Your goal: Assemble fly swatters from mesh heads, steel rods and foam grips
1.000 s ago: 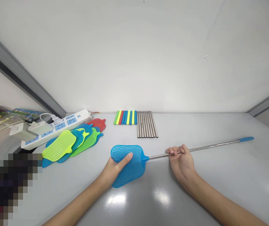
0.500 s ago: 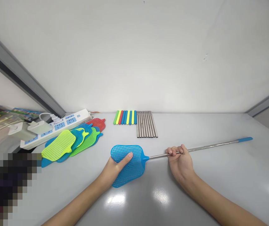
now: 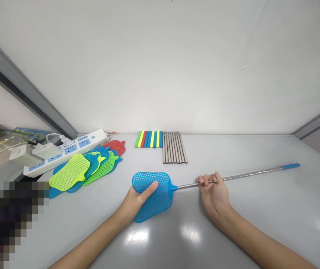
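Between my hands is a blue fly swatter (image 3: 160, 201) with a long extended metal rod (image 3: 251, 174) and a blue grip (image 3: 291, 166) at its far right end. My left hand (image 3: 137, 203) pinches the perforated head, thumb on top and the other fingers hidden beneath. Around the rod, a little right of the head's neck, the fingers of my right hand (image 3: 213, 190) are curled, palm turned up. Behind the swatter lie a row of coloured grips (image 3: 148, 139) and, touching it, a row of metal rods (image 3: 174, 148).
Loose swatter heads in several colours (image 3: 70, 172) overlap at the left. Behind them runs a white power strip (image 3: 94, 138) with chargers (image 3: 25, 155) plugged in. A pale wall (image 3: 171, 74) rises at the back of the grey table (image 3: 232, 149). A pixelated patch covers the lower left.
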`<state>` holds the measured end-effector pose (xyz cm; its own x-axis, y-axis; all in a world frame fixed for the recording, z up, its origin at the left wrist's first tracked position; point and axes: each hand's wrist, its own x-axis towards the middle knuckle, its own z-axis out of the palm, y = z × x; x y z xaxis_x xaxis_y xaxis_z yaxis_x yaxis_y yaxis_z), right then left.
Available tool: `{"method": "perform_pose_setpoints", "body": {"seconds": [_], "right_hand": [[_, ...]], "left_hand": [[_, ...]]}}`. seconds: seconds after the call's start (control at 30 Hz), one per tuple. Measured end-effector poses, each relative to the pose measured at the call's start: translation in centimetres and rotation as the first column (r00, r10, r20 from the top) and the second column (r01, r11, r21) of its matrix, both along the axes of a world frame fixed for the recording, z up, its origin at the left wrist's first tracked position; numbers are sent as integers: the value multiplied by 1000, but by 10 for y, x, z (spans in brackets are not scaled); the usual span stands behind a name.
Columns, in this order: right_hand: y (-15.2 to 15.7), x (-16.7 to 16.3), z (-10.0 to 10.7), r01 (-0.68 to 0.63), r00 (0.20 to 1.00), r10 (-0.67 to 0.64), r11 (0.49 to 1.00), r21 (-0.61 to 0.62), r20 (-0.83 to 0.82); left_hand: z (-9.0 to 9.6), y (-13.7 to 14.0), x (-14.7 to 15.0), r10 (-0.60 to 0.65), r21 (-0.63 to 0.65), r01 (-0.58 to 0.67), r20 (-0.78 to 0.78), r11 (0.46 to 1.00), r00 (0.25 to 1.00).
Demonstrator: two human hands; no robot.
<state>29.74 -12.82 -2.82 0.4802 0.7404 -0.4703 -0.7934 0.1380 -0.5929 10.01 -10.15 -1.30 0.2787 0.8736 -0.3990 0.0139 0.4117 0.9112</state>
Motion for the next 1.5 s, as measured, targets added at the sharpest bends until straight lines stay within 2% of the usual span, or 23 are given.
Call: {"method": "perform_pose_setpoints", "body": {"seconds": [0.37,0.73,1.23,1.33,1.5], "right_hand": [[-1,-3,1,9,1000,-8,1000,-7,7],[-1,-4,1,-9,1000,9,1000,-5,1],[-1,-6,2,-16,1000,16,1000,-6,8],[-1,-5,0,-36,999,36,999,-10,4],[0,-2,-3,-87,996,87,996,-4,-2]], "left_hand": [[-3,0,1,8,1,-8,-23,1000,1000],[3,-5,6,13,21,-11,-104,1000,995],[0,-5,5,15,37,-11,-95,999,995],[2,-3,5,5,-12,-6,-35,1000,999],[7,1,2,4,-164,18,130,986,991]]}}
